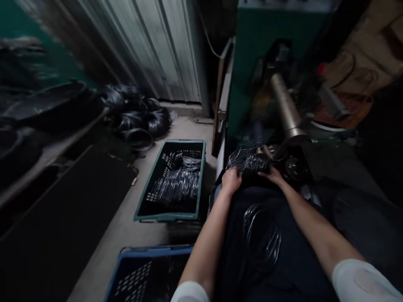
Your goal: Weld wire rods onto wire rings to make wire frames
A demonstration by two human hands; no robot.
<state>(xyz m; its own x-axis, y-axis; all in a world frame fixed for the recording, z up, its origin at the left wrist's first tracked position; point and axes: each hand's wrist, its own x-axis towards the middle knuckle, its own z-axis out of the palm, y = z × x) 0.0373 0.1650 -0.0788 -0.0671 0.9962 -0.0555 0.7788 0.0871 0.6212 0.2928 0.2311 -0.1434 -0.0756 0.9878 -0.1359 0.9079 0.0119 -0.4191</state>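
Grip: two bare hands, both on one item. Left hand (231, 181), fingers curled closed on the left end of a wire bundle (253, 163); right hand (274, 175), clasping its right end, thumb along the near side, other fingers mostly hidden.

Wire bundle: dark, glossy, strands splayed loose at the left; held between the hands, above the far end of the lap. Long axis crosswise, running from one hand to the other; neither hand nearer.

Loose wire coil (247, 235): one, oval, lying on the dark cloth (296, 256) over the lap, nearer the body than the bundle and apart from both hands.

Green machine (252, 33): directly ahead, with a metal cylinder (285, 102) slanting down towards the right hand. Lower fittings sit just beyond the bundle and close off the far side; whether they touch it cannot be told.

Green crate (202, 184): on the floor to the left, containing stacked wire bundles (179, 182).

Blue crate (157, 251): nearer the body, partly out of view; contents too dark to tell.

Large coils (141, 115): heaped on the floor beside a corrugated metal sheet (163, 46).
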